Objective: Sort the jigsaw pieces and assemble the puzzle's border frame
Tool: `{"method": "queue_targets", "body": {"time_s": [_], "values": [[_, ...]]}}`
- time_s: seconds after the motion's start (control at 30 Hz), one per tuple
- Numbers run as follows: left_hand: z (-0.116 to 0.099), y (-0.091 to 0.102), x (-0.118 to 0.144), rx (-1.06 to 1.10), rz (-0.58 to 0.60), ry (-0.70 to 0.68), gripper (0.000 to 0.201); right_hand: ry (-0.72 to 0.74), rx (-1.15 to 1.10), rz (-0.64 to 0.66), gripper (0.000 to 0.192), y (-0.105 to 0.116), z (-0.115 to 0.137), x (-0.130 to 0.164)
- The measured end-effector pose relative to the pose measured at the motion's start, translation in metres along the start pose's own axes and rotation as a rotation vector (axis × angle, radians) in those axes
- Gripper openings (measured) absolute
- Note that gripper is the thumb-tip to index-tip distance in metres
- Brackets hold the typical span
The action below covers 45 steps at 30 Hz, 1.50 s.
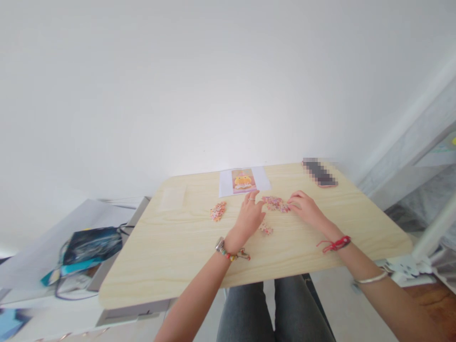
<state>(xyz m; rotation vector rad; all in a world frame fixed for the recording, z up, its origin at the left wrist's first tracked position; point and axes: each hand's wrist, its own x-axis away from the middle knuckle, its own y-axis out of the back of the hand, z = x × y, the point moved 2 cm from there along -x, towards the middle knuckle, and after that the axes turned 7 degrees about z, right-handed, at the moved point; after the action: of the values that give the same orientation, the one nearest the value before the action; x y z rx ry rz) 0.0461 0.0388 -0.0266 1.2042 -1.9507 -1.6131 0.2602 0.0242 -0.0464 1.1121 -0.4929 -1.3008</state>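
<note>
A pile of small pink and purple jigsaw puzzle pieces [275, 204] lies on the table between my two hands. My left hand [250, 214] is at the pile's left edge, its fingers apart and nothing visible in them. At the right edge of the pile my right hand [305, 207] has thumb and fingers pinched together on a puzzle piece [289, 204], which is mostly hidden by the fingertips. Just below the left thumb is a smaller cluster of pieces [266, 228]. Further left sits a heap of orange and pink pieces [218, 211].
A white sheet with a printed picture [244, 180] lies at the back of the wooden table [171, 256]. A blurred-out phone [319, 173] is at the back right. A pale clear sheet or tray [172, 198] lies at left. Beside the table is a dark bag [93, 244].
</note>
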Motion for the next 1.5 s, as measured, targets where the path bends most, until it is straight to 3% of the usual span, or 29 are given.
{"method": "queue_targets", "body": {"time_s": [0.1, 0.2, 0.3, 0.43, 0.7, 0.97, 1.27, 1.5], "values": [[0.030, 0.014, 0.026, -0.045, -0.039, 0.074, 0.023, 0.048, -0.031, 0.009, 0.013, -0.003, 0.017, -0.002], [0.044, 0.020, 0.041, -0.075, -0.025, 0.118, 0.020, 0.174, -0.055, 0.090, 0.014, -0.013, 0.044, -0.010], [0.042, 0.020, 0.046, -0.074, -0.016, 0.124, 0.018, 0.271, -0.008, 0.186, 0.010, -0.025, 0.067, -0.019], [0.027, 0.016, 0.046, -0.036, -0.021, 0.096, 0.015, 0.283, 0.097, 0.282, 0.008, -0.030, 0.082, -0.028], [0.010, 0.005, 0.038, -0.001, 0.034, 0.133, 0.006, 0.288, 0.126, 0.343, 0.007, -0.029, 0.085, -0.032], [0.009, 0.003, 0.031, 0.009, 0.079, 0.175, 0.005, 0.261, 0.054, 0.368, 0.009, -0.032, 0.081, -0.034], [0.013, -0.002, 0.031, 0.037, -0.034, 0.120, 0.004, 0.300, 0.205, 0.318, 0.010, -0.027, 0.087, -0.034], [0.011, 0.012, 0.031, 0.041, -0.151, -0.014, 0.003, 0.324, 0.049, 0.188, 0.008, -0.019, 0.080, -0.027]]}}
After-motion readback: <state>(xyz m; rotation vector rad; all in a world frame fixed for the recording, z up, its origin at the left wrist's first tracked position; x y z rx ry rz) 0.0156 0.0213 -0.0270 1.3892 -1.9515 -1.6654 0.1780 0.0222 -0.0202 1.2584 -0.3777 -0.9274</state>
